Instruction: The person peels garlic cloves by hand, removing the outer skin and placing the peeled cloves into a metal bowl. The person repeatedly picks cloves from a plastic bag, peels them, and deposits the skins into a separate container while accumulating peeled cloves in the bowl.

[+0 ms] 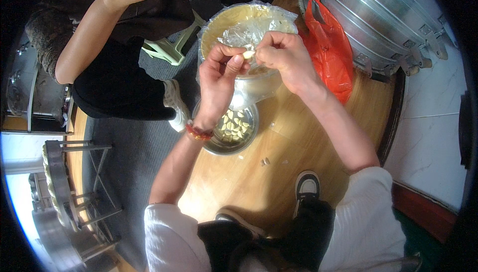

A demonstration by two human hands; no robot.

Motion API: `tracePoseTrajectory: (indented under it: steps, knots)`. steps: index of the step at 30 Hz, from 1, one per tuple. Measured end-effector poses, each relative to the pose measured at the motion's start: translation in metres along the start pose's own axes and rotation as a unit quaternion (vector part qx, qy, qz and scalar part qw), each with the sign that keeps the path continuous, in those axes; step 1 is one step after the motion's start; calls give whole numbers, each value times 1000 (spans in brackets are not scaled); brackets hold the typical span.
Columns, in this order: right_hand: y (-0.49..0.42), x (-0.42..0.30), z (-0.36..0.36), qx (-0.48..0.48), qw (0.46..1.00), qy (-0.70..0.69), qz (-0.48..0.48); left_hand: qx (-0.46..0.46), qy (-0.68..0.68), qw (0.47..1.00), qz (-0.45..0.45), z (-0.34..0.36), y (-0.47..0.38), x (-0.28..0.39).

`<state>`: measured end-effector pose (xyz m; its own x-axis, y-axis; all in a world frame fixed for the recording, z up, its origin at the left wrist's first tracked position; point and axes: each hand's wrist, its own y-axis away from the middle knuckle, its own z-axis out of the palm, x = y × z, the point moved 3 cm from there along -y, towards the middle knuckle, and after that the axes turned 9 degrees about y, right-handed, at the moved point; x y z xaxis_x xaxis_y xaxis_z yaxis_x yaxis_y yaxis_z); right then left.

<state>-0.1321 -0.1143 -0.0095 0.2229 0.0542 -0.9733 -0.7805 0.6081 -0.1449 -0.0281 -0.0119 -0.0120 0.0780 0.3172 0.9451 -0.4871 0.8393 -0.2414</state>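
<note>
A pale garlic clove point(248, 54) is pinched between the thumb and fingers of my left hand point(221, 74). My right hand point(285, 57) has its fingertips closed at the clove's right end; whether a bit of skin is between them is too small to tell. Both hands are above a bin lined with clear plastic point(211, 21), where crumpled film shows. Below my left wrist, partly hidden by it, a round metal bowl point(255, 132) on the floor holds several peeled garlic cloves point(233, 127).
A red plastic bag point(330, 48) leans by large stacked metal steamer rings point(373, 14) at right. Another person's arm point(89, 36) and shoe point(177, 104) are at left, beside a pale green stool point(168, 49). Skin scraps point(265, 161) lie on the wooden floor. A metal rack point(99, 182) stands lower left.
</note>
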Motion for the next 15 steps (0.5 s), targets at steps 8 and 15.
tracePoseTrajectory:
  steps: [8, 15]
  knots:
    - [-10, 9, -2, 41, 996, 65, -36, -54, -113, 992, -2, 9, -2, 11]
    - [-13, 14, -1, 47, 988, 136, -57, -31, -57, 997, -36, 0, -4, -1]
